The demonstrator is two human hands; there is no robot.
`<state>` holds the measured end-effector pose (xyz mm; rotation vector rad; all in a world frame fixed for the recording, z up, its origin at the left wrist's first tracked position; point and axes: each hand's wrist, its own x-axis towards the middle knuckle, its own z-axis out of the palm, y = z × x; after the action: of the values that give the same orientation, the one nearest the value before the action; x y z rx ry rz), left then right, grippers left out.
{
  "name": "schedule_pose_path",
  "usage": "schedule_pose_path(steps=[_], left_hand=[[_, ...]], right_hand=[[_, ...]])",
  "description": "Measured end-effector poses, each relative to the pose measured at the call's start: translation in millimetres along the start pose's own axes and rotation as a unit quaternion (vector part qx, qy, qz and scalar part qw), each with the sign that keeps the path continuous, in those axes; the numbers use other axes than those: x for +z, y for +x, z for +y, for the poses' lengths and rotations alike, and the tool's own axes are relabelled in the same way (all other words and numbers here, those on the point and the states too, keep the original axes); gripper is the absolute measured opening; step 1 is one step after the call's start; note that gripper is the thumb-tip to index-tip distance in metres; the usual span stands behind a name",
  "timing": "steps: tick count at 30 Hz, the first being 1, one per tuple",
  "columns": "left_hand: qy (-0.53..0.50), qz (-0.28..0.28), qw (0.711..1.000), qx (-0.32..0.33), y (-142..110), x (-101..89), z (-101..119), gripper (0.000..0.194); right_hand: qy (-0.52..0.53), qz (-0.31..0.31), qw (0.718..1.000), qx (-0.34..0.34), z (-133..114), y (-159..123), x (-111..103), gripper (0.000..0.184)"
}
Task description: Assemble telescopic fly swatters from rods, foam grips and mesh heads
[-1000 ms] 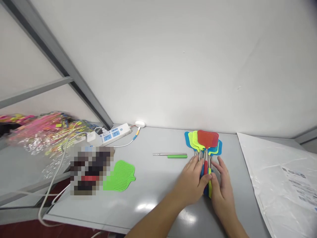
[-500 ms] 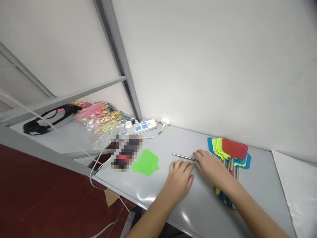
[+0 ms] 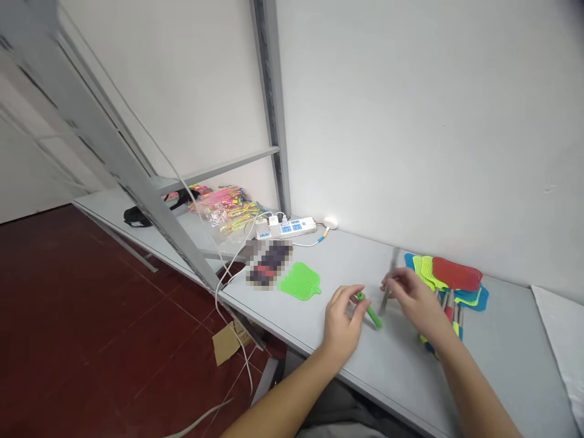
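My left hand [image 3: 343, 322] pinches a short green handle [image 3: 374, 316] between thumb and fingers, one hollow end facing up. Just to its right, my right hand [image 3: 413, 298] is closed on a thin metal rod [image 3: 395, 261], which stands nearly upright and is slightly blurred. Rod and handle are apart. A loose green fly swatter head [image 3: 302, 281] lies flat on the table, left of my hands. Behind my right forearm sits a pile of fly swatters with red [image 3: 456, 275], yellow and blue heads and metal rods; part of it is hidden.
A white power strip [image 3: 292, 228] with plugs and cables lies along the wall. Beside the green head is a pixelated dark item [image 3: 269, 265]. Bagged colourful strips [image 3: 228, 207] lie on the left surface behind a metal post [image 3: 150, 194]. A white sheet [image 3: 554, 328] covers the right end.
My left hand has lifted the green handle off the table. My right hand has raised the metal rod from lying to nearly upright. The view has shifted left.
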<state>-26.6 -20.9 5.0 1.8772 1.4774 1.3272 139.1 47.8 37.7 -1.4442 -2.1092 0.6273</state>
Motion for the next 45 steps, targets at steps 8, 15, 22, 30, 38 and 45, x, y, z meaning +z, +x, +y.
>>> schedule_pose_path(steps=[8,15,22,30,38,45], left_hand=[[-0.091,0.066,0.991,0.070,-16,25.5,28,0.022],[-0.099,-0.070,0.982,0.142,-19,36.6,29,0.021],[-0.066,-0.159,0.972,0.162,-18,40.7,28,0.027],[-0.010,-0.213,0.940,0.266,-23,39.8,29,0.025],[0.028,-0.199,0.931,0.304,-26,46.1,22,0.030],[0.008,-0.215,0.935,0.281,-28,45.1,28,0.030]], right_hand=[[0.516,0.322,0.793,0.034,-21,-87,1,0.005],[0.592,0.368,0.715,-0.055,-46,-119,-32,0.007],[0.579,0.389,0.710,-0.099,-57,-125,-21,0.021],[0.554,0.425,0.704,-0.126,-54,-133,-11,0.039],[0.554,0.363,0.748,-0.044,-36,-133,11,0.032],[0.551,0.293,0.780,0.052,-15,-154,-1,0.033]])
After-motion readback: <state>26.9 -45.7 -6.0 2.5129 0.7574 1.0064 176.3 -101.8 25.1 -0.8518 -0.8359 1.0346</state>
